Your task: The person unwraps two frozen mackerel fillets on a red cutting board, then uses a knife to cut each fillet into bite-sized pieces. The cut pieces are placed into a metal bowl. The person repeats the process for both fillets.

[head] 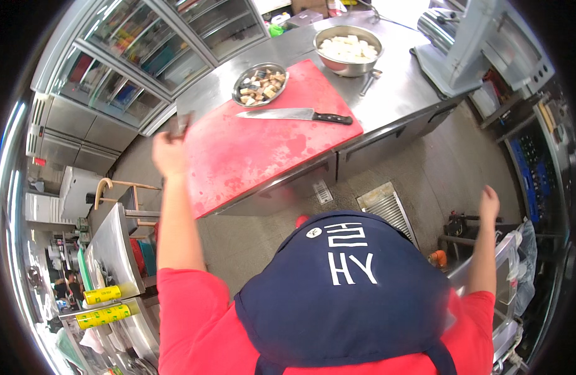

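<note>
My left hand (168, 154) is raised at the left edge of a red cutting board (269, 145). A small dark item (181, 125), too blurred to identify, is in its fingers. Well to the right, my right hand (490, 204) hangs beside my body, away from the table; its fingers are too small and blurred to read. Across the board lies a chef's knife (292, 114), its black handle pointing right. Behind it, an oval metal bowl (237, 99) of cut brown and pale chunks (262, 86) overlaps the board's back edge.
A large steel bowl (346, 68) of pale cut pieces (348, 48) stands on the steel table (391, 93). Beside it lies a small metal-handled tool (370, 83). A grey machine (456, 56) occupies the right end. Glass-door refrigerators (142, 56) stand left; a floor drain (388, 206) lies below.
</note>
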{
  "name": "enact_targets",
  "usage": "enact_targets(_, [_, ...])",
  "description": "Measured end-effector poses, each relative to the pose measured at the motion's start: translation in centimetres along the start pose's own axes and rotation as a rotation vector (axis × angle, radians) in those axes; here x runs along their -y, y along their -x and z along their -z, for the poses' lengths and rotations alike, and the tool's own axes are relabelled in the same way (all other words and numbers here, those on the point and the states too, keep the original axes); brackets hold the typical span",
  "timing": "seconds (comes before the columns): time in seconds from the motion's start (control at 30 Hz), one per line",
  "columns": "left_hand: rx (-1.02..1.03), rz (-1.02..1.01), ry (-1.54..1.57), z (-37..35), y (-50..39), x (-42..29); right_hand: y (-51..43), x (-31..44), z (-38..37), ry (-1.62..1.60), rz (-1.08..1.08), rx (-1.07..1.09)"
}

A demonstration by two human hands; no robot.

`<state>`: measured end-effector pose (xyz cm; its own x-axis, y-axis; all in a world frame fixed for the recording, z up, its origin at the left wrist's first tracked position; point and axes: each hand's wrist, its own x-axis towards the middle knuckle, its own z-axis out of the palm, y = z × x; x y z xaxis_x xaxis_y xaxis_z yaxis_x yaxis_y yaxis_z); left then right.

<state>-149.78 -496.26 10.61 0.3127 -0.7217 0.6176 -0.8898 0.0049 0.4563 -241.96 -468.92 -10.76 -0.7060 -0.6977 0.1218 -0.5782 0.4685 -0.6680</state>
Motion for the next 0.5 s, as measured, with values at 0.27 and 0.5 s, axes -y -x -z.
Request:
enact_targets(0.27, [0.680,-0.059,-0.001,-8.7,11.5,3.1,8.2,37.0,-20.7,0.119,0.556,0.513])
enact_targets(0.5, [0.727,0.142,-0.066,-9.7,6.1,14.3,10.5,45.6,-32.5,0.498,0.864,0.473])
